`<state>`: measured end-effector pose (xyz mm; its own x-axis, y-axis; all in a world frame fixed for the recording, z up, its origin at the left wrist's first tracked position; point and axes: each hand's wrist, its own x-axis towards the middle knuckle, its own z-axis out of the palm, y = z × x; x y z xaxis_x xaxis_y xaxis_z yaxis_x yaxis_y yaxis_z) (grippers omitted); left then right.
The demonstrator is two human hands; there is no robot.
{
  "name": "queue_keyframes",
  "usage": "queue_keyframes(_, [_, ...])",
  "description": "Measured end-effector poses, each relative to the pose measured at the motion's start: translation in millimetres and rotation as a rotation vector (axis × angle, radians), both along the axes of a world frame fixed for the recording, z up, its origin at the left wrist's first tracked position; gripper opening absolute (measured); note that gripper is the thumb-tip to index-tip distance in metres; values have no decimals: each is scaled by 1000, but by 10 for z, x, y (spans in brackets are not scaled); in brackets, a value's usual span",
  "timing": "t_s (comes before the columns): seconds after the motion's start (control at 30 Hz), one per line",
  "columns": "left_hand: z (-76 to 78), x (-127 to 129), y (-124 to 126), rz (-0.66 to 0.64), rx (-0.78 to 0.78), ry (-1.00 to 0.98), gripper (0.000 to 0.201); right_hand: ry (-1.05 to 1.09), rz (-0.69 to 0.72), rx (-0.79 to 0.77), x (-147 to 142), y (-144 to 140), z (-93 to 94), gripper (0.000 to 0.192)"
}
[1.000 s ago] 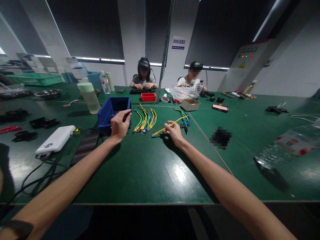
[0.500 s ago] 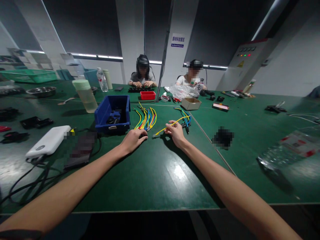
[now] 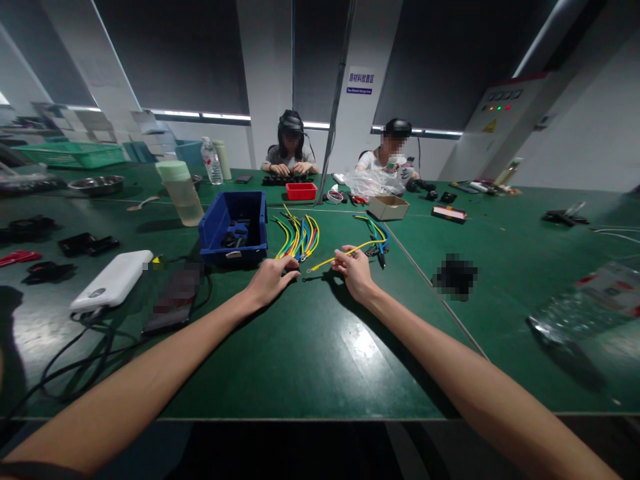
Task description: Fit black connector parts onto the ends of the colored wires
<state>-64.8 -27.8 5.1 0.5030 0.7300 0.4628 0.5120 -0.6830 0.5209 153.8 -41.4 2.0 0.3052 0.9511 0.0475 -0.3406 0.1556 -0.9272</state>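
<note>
My right hand [image 3: 354,271] pinches a yellow wire [image 3: 345,253] that slants up to the right, its metal lug end hanging just above the green table [image 3: 310,347]. My left hand [image 3: 271,279] rests on the table with fingers curled, its fingertips at the near ends of a bundle of yellow, blue, green and red wires [image 3: 299,238]. Whether it grips anything is hidden under the fingers. A blue bin [image 3: 234,229] with dark parts inside stands just left of the bundle. A second small bunch of blue and yellow wires [image 3: 374,233] lies beyond my right hand.
A white power bank [image 3: 113,281] and black cables [image 3: 75,353] lie at left. A pale green cup [image 3: 179,193], a red tray [image 3: 299,192], a cardboard box [image 3: 389,207] and a clear bottle [image 3: 585,303] stand around. Two people sit working at the far side.
My left hand left the blue bin and came down to the table at the near ends of the wire bundle. My right hand kept the yellow wire almost in place.
</note>
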Motion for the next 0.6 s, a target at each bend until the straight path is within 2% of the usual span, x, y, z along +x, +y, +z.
queue_keyframes(0.1, [9, 5, -7, 6, 6, -29, 11, 1, -2, -9, 11, 10, -10, 42])
queue_keyframes(0.2, [3, 5, 1, -42, 38, -9, 7, -2, 3, -18, 16, 13, -17, 43])
queue_keyframes(0.3, [-8, 2, 14, -69, 68, 26, 12, -3, 4, -14, 15, 9, -15, 43])
queue_keyframes(0.6, [21, 18, -26, 4, 36, -10, 9, 3, 6, -6, 16, 12, -19, 42])
